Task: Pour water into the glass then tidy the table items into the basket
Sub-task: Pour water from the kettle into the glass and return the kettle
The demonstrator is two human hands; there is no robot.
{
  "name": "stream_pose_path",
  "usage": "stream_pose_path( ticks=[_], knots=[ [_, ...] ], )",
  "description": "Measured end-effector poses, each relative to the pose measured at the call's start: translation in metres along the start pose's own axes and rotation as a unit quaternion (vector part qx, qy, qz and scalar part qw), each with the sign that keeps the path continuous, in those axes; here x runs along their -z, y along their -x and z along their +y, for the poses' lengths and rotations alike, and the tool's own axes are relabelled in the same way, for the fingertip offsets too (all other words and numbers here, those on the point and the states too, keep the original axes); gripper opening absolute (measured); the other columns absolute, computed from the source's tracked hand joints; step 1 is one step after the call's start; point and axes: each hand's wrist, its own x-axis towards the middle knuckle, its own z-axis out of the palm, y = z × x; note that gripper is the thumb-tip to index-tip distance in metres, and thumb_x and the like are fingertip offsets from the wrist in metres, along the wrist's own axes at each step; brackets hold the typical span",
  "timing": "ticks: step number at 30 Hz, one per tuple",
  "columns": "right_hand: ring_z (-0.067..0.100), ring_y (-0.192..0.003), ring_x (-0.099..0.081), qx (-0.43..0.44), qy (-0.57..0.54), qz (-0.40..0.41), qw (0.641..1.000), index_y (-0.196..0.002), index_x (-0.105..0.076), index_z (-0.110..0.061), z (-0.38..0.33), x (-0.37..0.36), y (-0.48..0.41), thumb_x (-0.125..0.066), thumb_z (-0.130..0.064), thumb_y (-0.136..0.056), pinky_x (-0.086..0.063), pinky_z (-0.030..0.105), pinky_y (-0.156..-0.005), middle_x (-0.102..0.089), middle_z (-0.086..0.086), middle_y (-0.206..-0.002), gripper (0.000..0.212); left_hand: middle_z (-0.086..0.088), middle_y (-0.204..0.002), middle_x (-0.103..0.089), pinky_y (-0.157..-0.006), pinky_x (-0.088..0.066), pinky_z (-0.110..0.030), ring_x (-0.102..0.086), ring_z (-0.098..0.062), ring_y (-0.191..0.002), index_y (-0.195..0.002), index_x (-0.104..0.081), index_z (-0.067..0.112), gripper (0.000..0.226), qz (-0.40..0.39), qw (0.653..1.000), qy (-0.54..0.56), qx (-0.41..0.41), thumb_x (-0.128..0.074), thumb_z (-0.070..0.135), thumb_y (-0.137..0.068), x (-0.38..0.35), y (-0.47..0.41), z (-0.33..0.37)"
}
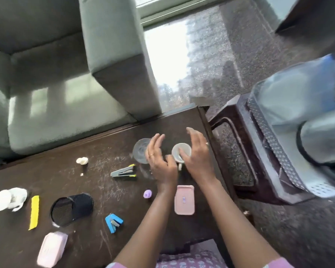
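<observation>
On the dark wooden table (97, 151) a clear glass (141, 152) stands next to a white mug (180, 151). My left hand (161, 161) hovers between the two with fingers loosely spread, holding nothing. My right hand (197, 157) hovers at the mug's right side, its thumb over the rim, fingers relaxed. A metal mesh basket (275, 147) sits on a stool (240, 151) to the right, with a large water bottle (298, 93) lying in it.
Scattered on the table are a grey stapler (124, 171), blue stapler (113, 222), black mesh cup (72, 207) on its side, yellow strip (34, 211), two pink boxes (184, 200) (51, 248), purple piece (147, 194) and white items (8, 198) (82, 161). A grey sofa (66, 74) stands behind.
</observation>
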Motion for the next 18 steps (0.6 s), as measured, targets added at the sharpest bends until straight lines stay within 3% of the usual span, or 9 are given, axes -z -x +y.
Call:
stream_pose_path(
  ticks=[2,6,9,12,14,16,18],
  knots=[
    [0.035,-0.111,-0.056,-0.034,-0.010,0.125,0.991,-0.123,-0.050,0.002,0.014,0.035,0.009,-0.069,-0.003,-0.077,-0.049,0.049,-0.095,-0.057,0.020,-0.118,0.050,-0.002,-0.129,-0.052,-0.110,-0.027,-0.032,-0.041,-0.016,-0.125,-0.121,-0.055,0.009,0.057,-0.064,0.997,0.045,-0.002,-0.041,-0.002,-0.066,-0.028,0.016,0.028],
    [0.033,-0.099,-0.058,-0.050,0.064,0.336,0.938,-0.108,-0.059,0.005,0.051,0.111,0.021,-0.068,-0.002,-0.079,-0.049,0.038,-0.089,-0.063,0.024,-0.104,0.031,0.000,-0.129,-0.050,-0.110,-0.027,-0.027,-0.040,-0.013,-0.125,-0.124,-0.052,0.009,0.054,-0.196,0.974,0.115,-0.024,-0.041,0.000,-0.072,-0.098,0.052,0.085],
    [0.031,-0.104,-0.049,-0.023,0.183,0.452,0.873,-0.107,-0.057,-0.003,0.082,0.159,0.035,-0.063,-0.009,-0.085,-0.043,0.037,-0.095,-0.061,0.023,-0.106,0.024,-0.008,-0.136,-0.047,-0.110,-0.025,-0.026,-0.037,-0.018,-0.131,-0.129,-0.047,0.008,0.050,-0.308,0.939,0.133,-0.076,-0.045,-0.003,-0.081,-0.147,0.078,0.121],
    [0.032,-0.109,-0.041,-0.061,0.223,0.565,0.792,-0.113,-0.049,-0.008,0.106,0.195,0.050,-0.071,-0.013,-0.079,-0.038,0.041,-0.100,-0.045,0.016,-0.117,0.041,-0.008,-0.144,-0.038,-0.113,-0.021,-0.033,-0.029,-0.019,-0.136,-0.137,-0.036,0.011,0.046,-0.397,0.902,0.128,-0.110,-0.047,0.011,-0.092,-0.186,0.100,0.142],
    [0.032,-0.111,-0.039,-0.124,0.184,0.601,0.768,-0.118,-0.045,-0.005,0.117,0.210,0.056,-0.077,-0.021,-0.075,-0.037,0.042,-0.099,-0.045,0.023,-0.119,0.056,-0.007,-0.150,-0.029,-0.115,-0.017,-0.034,-0.022,-0.017,-0.139,-0.142,-0.027,0.013,0.048,-0.444,0.883,0.118,-0.101,-0.042,0.021,-0.097,-0.205,0.111,0.149],
    [0.035,-0.113,-0.041,-0.180,0.103,0.579,0.788,-0.122,-0.045,0.004,0.127,0.219,0.059,-0.078,-0.030,-0.074,-0.036,0.037,-0.101,-0.048,0.031,-0.118,0.068,-0.005,-0.154,-0.020,-0.117,-0.013,-0.034,-0.015,-0.014,-0.141,-0.144,-0.020,0.013,0.050,-0.474,0.869,0.117,-0.080,-0.037,0.026,-0.099,-0.218,0.117,0.152],
    [0.032,-0.108,-0.052,-0.225,-0.015,0.543,0.809,-0.121,-0.045,0.008,0.134,0.225,0.058,-0.077,-0.037,-0.074,-0.043,0.032,-0.095,-0.055,0.028,-0.117,0.073,-0.004,-0.155,-0.015,-0.119,-0.009,-0.036,-0.010,-0.013,-0.143,-0.145,-0.015,0.014,0.051,-0.482,0.866,0.115,-0.063,-0.033,0.028,-0.100,-0.228,0.120,0.152]
  ],
)
